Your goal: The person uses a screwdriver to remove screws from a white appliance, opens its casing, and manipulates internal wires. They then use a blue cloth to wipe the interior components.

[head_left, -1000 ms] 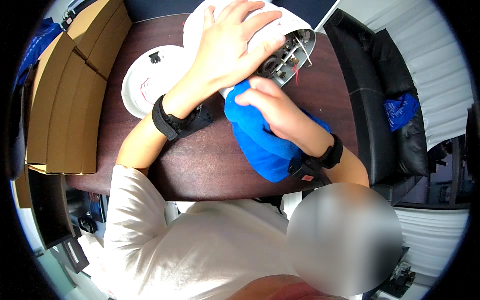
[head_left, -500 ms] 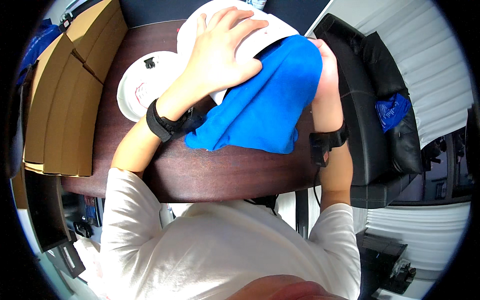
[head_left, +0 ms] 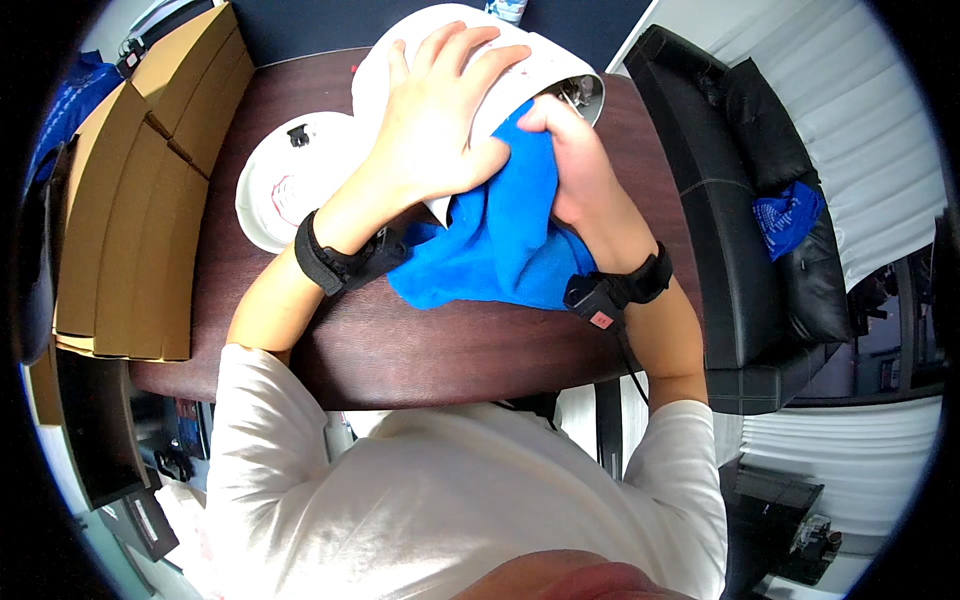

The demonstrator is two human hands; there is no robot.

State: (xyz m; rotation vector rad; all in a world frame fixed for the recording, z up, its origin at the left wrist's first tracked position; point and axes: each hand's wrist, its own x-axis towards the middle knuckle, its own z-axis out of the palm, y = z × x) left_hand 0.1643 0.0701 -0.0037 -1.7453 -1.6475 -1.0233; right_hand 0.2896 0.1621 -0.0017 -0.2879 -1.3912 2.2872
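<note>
A large white rounded housing (head_left: 545,62) lies on its side at the far part of the table, its rimmed opening facing right with metallic parts inside. My left hand (head_left: 432,120) rests flat on it, fingers spread. Just inside the opening's near edge, my right hand (head_left: 580,165) grips a bright blue cloth (head_left: 490,265), thumb on top; some fingers are hidden. The cloth hangs in folds from there onto the table. Left of the housing sits a shallow white round piece (head_left: 262,185) with a small black clip-like part (head_left: 298,135) on it.
Folded brown cardboard panels (head_left: 130,220) stand along the left side of the dark wooden table (head_left: 450,355). A black sofa (head_left: 720,220) with a blue bag (head_left: 788,220) on it is at the right. Black straps with small devices circle both my wrists.
My right hand has moved left and nearer the opening, drawing the cloth away from the right, so the opening's rim and inner parts now show. My left hand stays about the same.
</note>
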